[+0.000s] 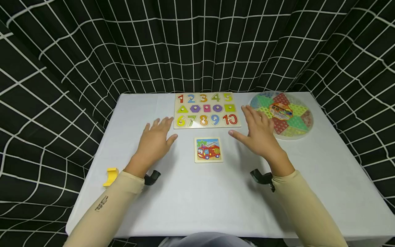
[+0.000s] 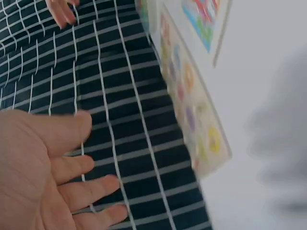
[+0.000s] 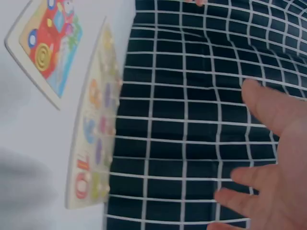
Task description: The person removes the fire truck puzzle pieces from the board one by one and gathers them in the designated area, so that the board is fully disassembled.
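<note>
Nearest you, your two sleeves (image 1: 123, 195) reach in over the white table (image 1: 200, 206), and a yellow piece (image 1: 111, 176) lies by itself at the near left, just beside the left one. Further in, at the middle, sits the truck puzzle (image 1: 208, 150), between and just nearer than your hands. Its picture looks whole, so I'd judge nothing is left to fit there. Your left hand (image 1: 155, 139) and right hand (image 1: 259, 133) are well apart, either side of it, fingers loosely spread, thumbs turned inward; you hold nothing, and the shadows suggest both hover above the cloth. Beyond, the number board (image 1: 202, 115) lies far centre, its numbers and shapes all seemingly in place. At far right is the round case (image 1: 290, 138), partly behind your right fingers; whether it is closed I cannot tell. By the look of things, handling hasn't begun.
</note>
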Available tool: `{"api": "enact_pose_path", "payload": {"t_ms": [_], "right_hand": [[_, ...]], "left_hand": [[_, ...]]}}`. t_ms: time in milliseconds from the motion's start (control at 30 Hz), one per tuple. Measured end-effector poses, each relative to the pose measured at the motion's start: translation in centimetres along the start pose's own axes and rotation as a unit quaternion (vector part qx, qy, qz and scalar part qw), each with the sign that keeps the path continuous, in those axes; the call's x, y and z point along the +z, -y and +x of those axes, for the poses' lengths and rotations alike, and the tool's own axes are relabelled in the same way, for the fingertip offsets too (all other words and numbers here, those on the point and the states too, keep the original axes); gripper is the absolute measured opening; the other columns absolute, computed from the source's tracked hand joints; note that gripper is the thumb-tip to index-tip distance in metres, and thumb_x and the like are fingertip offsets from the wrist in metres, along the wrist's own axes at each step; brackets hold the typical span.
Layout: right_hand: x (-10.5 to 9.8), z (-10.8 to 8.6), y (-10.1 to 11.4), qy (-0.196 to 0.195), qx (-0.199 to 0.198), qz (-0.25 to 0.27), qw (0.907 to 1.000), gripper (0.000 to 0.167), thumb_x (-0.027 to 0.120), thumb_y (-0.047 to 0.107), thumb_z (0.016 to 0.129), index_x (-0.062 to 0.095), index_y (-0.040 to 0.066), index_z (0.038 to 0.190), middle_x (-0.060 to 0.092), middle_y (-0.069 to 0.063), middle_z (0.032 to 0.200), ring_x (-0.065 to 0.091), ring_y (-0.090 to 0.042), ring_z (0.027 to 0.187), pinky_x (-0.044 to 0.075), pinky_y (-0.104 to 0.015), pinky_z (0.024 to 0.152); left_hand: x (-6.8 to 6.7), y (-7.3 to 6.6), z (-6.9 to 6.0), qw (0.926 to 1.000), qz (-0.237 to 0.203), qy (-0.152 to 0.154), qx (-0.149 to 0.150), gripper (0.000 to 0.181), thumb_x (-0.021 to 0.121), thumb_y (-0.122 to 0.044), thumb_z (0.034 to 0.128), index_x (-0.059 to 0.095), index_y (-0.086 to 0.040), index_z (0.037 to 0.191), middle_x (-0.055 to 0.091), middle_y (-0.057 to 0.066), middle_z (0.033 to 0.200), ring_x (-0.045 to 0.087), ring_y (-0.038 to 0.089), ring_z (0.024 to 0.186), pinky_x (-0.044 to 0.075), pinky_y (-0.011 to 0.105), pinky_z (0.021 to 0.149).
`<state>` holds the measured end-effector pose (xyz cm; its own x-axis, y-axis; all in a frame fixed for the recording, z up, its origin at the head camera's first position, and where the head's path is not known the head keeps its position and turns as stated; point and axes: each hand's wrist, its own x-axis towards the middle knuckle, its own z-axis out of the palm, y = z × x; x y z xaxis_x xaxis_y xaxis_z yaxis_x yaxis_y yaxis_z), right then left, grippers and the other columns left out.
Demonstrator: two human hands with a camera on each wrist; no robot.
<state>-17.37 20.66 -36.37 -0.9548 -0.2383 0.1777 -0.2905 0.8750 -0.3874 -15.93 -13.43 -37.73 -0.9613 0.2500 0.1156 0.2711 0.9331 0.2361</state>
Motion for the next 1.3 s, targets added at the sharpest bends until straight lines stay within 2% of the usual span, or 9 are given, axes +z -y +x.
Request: {"api": "enact_pose_path", "payload": {"t_ms": [133, 233, 367, 500, 600, 733, 900, 1167, 1300], "right_hand": [[1.9, 1.0, -0.3, 0.016, -0.009, 0.012, 0.9998, 0.070, 0.066, 0.056, 0.088, 0.052, 0.014, 0.142, 0.050, -0.011, 0.142, 0.036, -0.038, 0.130, 0.012, -0.062, 0.099], [3.9, 1.9, -0.6, 0.049, -0.012, 0.009, 0.9987, 0.049, 0.072, 0.043, 0.088, 0.066, 0.013, 0.126, 0.065, -0.007, 0.123, 0.050, -0.033, 0.118, 0.018, -0.056, 0.096], [6.6, 2.9, -0.9, 0.101, -0.009, -0.009, 0.9948, 0.033, 0.073, 0.033, 0.088, 0.073, 0.013, 0.115, 0.071, -0.002, 0.108, 0.059, -0.029, 0.108, 0.022, -0.053, 0.093], [8.3, 3.2, -0.8, 0.130, -0.010, -0.023, 0.9911, 0.028, 0.073, 0.030, 0.088, 0.075, 0.012, 0.110, 0.072, -0.001, 0.105, 0.061, -0.029, 0.104, 0.026, -0.055, 0.092], [8.9, 3.3, -0.7, 0.136, -0.010, -0.030, 0.9902, 0.027, 0.074, 0.029, 0.087, 0.076, 0.011, 0.107, 0.073, -0.001, 0.101, 0.062, -0.028, 0.100, 0.028, -0.056, 0.091], [9.5, 3.4, -0.8, 0.132, -0.014, -0.036, 0.9905, 0.026, 0.075, 0.029, 0.086, 0.076, 0.011, 0.105, 0.073, 0.000, 0.098, 0.062, -0.027, 0.099, 0.029, -0.056, 0.091], [9.8, 3.6, -0.8, 0.124, -0.027, -0.034, 0.9913, 0.026, 0.075, 0.029, 0.085, 0.077, 0.012, 0.104, 0.072, 0.000, 0.095, 0.062, -0.027, 0.097, 0.030, -0.056, 0.089], [10.1, 3.9, -0.9, 0.122, -0.024, -0.045, 0.9912, 0.022, 0.076, 0.029, 0.084, 0.077, 0.013, 0.100, 0.067, -0.002, 0.091, 0.058, -0.027, 0.093, 0.030, -0.057, 0.089], [10.3, 3.9, -0.9, 0.109, -0.022, -0.054, 0.9924, 0.018, 0.075, 0.027, 0.083, 0.078, 0.014, 0.095, 0.068, -0.004, 0.094, 0.056, -0.031, 0.098, 0.022, -0.063, 0.092]], "left_hand": [[2.0, -2.6, 1.2, 0.9990, -0.023, 0.004, 0.039, 0.050, 0.064, -0.031, 0.0963, 0.053, -0.009, 0.140, 0.057, 0.010, 0.136, 0.053, 0.030, 0.125, 0.033, 0.052, 0.105], [4.2, -4.8, 2.5, 0.9975, -0.042, 0.021, 0.054, 0.042, 0.067, -0.031, 0.0940, 0.062, -0.012, 0.131, 0.064, 0.008, 0.126, 0.058, 0.027, 0.116, 0.044, 0.044, 0.096], [7.3, -7.3, 4.2, 0.9954, -0.052, 0.059, 0.055, 0.040, 0.066, -0.035, 0.0920, 0.068, -0.013, 0.125, 0.065, 0.006, 0.116, 0.058, 0.024, 0.104, 0.049, 0.038, 0.083], [9.5, -8.8, 5.3, 0.9936, -0.032, 0.100, 0.039, 0.045, 0.068, -0.038, 0.0891, 0.068, -0.012, 0.126, 0.061, 0.006, 0.108, 0.055, 0.020, 0.093, 0.049, 0.033, 0.073], [10.4, -9.3, 5.6, 0.9927, -0.019, 0.117, 0.026, 0.048, 0.070, -0.042, 0.0871, 0.069, -0.010, 0.123, 0.057, 0.006, 0.101, 0.053, 0.019, 0.087, 0.048, 0.032, 0.068], [10.9, -9.4, 5.6, 0.9925, -0.017, 0.121, 0.007, 0.046, 0.070, -0.046, 0.0860, 0.071, -0.008, 0.113, 0.053, 0.005, 0.090, 0.051, 0.019, 0.080, 0.046, 0.033, 0.064], [11.1, -9.1, 5.2, 0.9922, -0.022, 0.123, -0.008, 0.046, 0.070, -0.048, 0.0856, 0.067, -0.011, 0.113, 0.053, 0.005, 0.090, 0.053, 0.020, 0.080, 0.046, 0.036, 0.066], [11.8, -8.7, 5.4, 0.9938, -0.055, 0.095, -0.017, 0.038, 0.070, -0.045, 0.0860, 0.063, -0.012, 0.102, 0.054, 0.006, 0.089, 0.055, 0.022, 0.079, 0.046, 0.037, 0.067], [12.4, -8.6, 5.5, 0.9937, -0.062, 0.088, -0.031, 0.037, 0.069, -0.048, 0.0863, 0.062, -0.014, 0.100, 0.053, 0.004, 0.087, 0.053, 0.021, 0.078, 0.044, 0.036, 0.065]]}}
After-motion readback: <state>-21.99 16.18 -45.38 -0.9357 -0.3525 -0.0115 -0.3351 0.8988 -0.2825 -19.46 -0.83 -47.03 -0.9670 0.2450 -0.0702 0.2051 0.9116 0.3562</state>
